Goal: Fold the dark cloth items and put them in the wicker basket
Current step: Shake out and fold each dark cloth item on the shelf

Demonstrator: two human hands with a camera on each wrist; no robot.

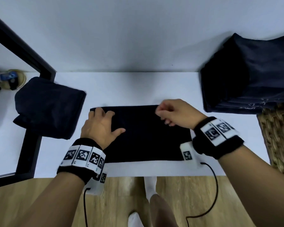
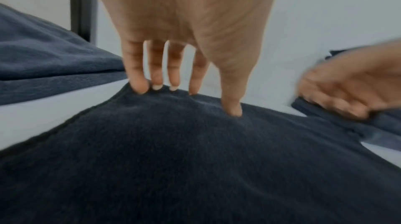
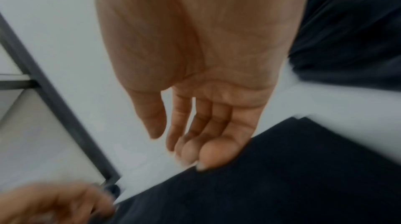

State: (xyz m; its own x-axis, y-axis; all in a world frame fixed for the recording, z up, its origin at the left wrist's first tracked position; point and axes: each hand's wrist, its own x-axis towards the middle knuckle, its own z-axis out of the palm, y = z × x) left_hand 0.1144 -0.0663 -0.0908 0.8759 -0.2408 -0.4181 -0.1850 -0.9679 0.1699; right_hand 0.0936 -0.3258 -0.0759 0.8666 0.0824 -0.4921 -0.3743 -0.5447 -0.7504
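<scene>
A dark cloth (image 1: 146, 138), folded into a flat rectangle, lies on the white table (image 1: 129, 86) in front of me. My left hand (image 1: 103, 118) presses flat on its left part, fingers straight and spread; the fingertips (image 2: 139, 87) sit at the far left corner of the cloth (image 2: 195, 167). My right hand (image 1: 169, 112) hovers over the far right edge with fingers loosely curled. The blurred right wrist view shows that hand (image 3: 195, 107) holding nothing above the cloth's (image 3: 282, 184) edge. The wicker basket (image 1: 277, 136) stands at the right edge.
A stack of dark folded cloths (image 1: 246, 71) rests at the back right, over the basket's far side. Another crumpled dark cloth (image 1: 47, 107) lies at the left, partly on a black frame (image 1: 28, 51). Small items (image 1: 13, 79) sit far left. Wrist cables hang over the table's front edge.
</scene>
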